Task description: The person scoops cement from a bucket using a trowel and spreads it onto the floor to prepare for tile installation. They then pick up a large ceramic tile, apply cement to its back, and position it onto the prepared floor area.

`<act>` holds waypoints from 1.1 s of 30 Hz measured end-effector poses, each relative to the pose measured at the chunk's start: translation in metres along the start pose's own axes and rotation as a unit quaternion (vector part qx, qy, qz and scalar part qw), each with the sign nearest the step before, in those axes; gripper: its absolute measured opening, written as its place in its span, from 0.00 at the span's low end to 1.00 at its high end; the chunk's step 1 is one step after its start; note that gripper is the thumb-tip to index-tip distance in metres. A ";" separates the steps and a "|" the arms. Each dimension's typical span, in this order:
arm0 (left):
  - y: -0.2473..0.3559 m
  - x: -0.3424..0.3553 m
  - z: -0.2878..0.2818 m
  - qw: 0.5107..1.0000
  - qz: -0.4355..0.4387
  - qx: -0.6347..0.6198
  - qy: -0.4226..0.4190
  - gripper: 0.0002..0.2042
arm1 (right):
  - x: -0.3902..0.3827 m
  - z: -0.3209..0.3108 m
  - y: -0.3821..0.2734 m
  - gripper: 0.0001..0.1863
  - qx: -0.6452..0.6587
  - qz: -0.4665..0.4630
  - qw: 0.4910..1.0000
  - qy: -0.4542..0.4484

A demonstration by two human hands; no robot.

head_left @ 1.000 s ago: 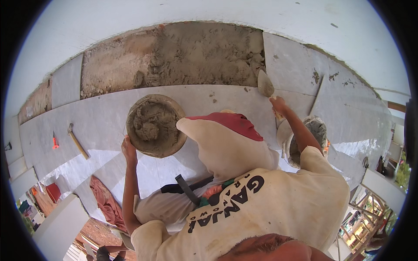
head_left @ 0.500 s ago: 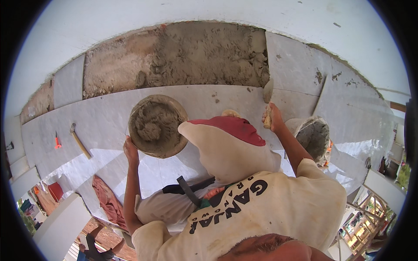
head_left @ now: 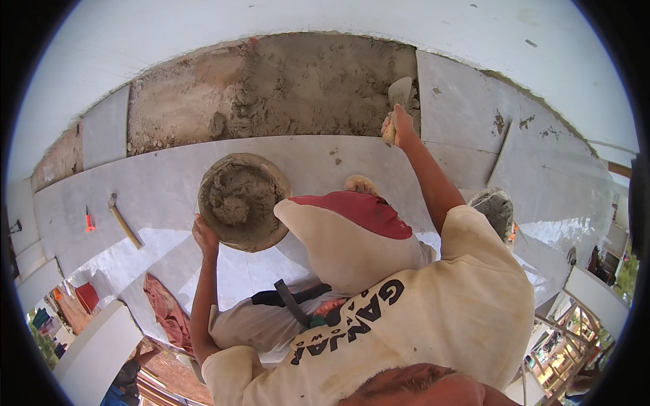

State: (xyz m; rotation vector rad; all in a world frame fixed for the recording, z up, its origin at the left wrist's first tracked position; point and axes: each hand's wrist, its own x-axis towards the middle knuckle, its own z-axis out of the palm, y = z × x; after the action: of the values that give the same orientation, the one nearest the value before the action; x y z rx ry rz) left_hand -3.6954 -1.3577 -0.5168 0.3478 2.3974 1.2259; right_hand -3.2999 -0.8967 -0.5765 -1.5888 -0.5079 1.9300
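My right hand is closed around the handle of a pointing trowel. Its blade is over the right end of a bed of wet grey mortar, close to the edge of a laid tile. On the left, my left hand grips the lower left side of a round bucket. Lumpy grey mortar fills the bucket, which rests on the tiled floor beside my bent knee. Part of the left hand's grip is hidden against the bucket.
A hammer and an orange-handled tool lie at the left, with a reddish cloth nearer. A second bucket stands at the right, partly behind my arm. A white wall borders the far side. Another person is at lower left.
My right hand has carried the trowel forward and left, from the tile's edge to over the mortar bed. My left hand stays at the bucket.
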 end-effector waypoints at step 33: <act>0.015 -0.005 0.002 0.999 0.002 0.046 -0.007 0.29 | 0.000 -0.061 -0.053 0.25 -0.309 -0.063 0.948 0.035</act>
State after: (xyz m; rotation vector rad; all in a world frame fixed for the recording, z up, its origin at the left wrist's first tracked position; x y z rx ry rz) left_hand -3.6897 -1.3490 -0.5043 0.3889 2.4474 1.1147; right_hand -3.2307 -0.8607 -0.5570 -1.9254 -1.2450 1.6963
